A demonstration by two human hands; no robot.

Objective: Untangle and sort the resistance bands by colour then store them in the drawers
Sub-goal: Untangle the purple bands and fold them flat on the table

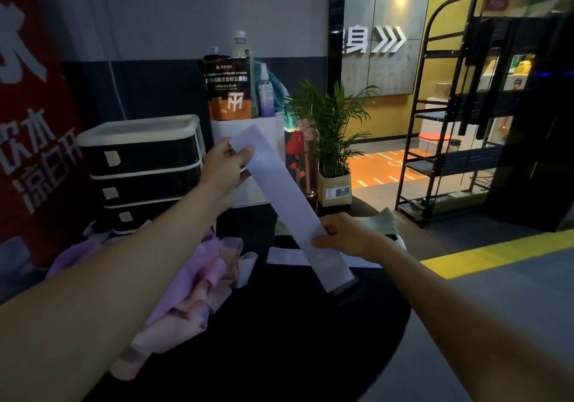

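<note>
A pale lilac-white resistance band [284, 189] is stretched flat in the air between my hands, slanting from upper left to lower right. My left hand [225, 168] pinches its upper end. My right hand [340, 235] grips it near the lower end. Beneath my left forearm a tangled heap of pink, purple and peach bands [198, 277] lies on the round black table [295, 339]. Another pale band [285, 255] lies flat on the table, and a green band [385, 221] sits behind my right hand. A three-drawer black unit with a white frame [143, 165] stands at the back left, all drawers shut.
A white bin [270, 128] behind the band holds an orange-and-black powder pouch [228, 88], bottles and a spray bottle. A potted palm [334, 140] stands on the table's far right. A black metal shelf rack [450, 140] is beyond on the right. A red banner hangs left.
</note>
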